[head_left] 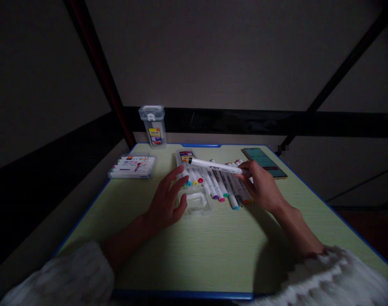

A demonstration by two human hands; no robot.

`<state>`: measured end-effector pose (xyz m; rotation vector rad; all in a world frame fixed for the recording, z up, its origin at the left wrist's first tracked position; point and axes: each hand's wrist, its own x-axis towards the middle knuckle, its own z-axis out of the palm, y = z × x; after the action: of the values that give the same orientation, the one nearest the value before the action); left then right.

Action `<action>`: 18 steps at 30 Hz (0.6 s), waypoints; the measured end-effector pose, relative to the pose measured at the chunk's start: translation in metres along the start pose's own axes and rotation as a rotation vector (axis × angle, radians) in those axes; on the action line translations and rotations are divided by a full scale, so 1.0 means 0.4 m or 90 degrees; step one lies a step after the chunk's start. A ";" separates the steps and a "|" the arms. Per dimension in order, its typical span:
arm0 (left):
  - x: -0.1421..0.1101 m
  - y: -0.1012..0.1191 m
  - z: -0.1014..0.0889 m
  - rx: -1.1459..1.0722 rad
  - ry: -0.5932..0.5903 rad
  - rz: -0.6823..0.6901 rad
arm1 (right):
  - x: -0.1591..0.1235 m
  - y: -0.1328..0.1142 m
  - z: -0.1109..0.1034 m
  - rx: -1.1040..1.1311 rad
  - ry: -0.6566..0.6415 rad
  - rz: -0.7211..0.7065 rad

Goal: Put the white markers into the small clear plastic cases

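We note one white marker [217, 166] pinched at its right end in the right hand [260, 185], raised above the loose markers [233, 201] on the counter [181, 255]. Left hand [165, 202]: fingers spread and curved, nothing seen in its grasp, just beside the open case [178, 155].

Progress, our judgement: partial. Several cased markers [194, 175] lie in the far half of the case; the near half, its lid [195, 209], is open and holds none. The white marker and the loose row to the right remain outside.

Unclear: the right hand covers part of the row, so no count. Dim light; we cannot tell whether the left fingertips touch the case. Both sleeves are cut off at the near edge.
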<state>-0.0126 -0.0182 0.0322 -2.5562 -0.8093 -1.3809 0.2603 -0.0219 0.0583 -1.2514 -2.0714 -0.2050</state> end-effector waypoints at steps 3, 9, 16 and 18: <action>0.003 0.001 0.000 -0.008 -0.006 -0.002 | 0.000 -0.002 0.002 -0.010 0.002 -0.019; 0.000 -0.004 0.001 -0.021 -0.033 -0.006 | 0.001 -0.005 0.002 -0.021 0.003 -0.049; 0.003 -0.002 -0.003 -0.044 -0.022 -0.006 | -0.001 -0.002 -0.003 -0.010 0.013 -0.058; 0.002 -0.001 -0.003 -0.056 -0.003 -0.017 | 0.000 -0.002 -0.006 -0.004 0.024 -0.080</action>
<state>-0.0134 -0.0178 0.0336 -2.6240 -0.8028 -1.4507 0.2608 -0.0235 0.0600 -1.1144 -2.1199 -0.2899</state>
